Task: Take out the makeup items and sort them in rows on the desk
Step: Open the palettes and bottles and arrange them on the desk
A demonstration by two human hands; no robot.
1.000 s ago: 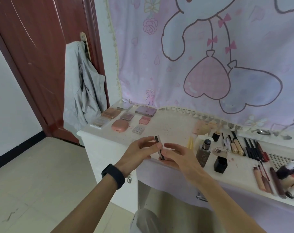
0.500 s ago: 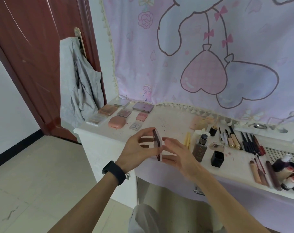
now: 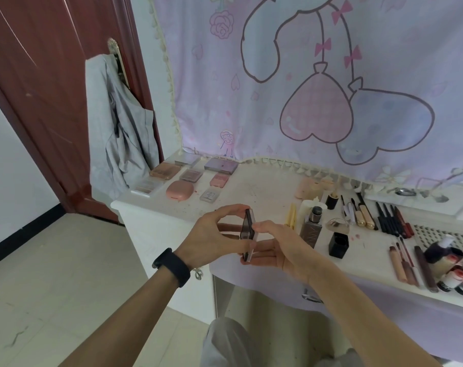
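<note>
A slim rectangular compact (image 3: pixel 247 234) with a dark lid and a pale base stands on edge in mid-air. The left hand (image 3: pixel 209 239) and the right hand (image 3: pixel 280 247) pinch it from either side. Just beyond the compact lies a stained white desk (image 3: pixel 264 192). Flat pink and mauve palettes (image 3: pixel 188 176) lie in rows to the compact's left, dark pencils (image 3: pixel 389 218) to its right. A lilac cartoon curtain (image 3: pixel 304 88) hangs behind, with a red-brown door (image 3: pixel 52 88) further left. Any lettering on the compact is unreadable.

Desk (image 3: pixel 262 192) middle looks bare between palettes (image 3: pixel 190 176) and bottles (image 3: pixel 311 229).
</note>
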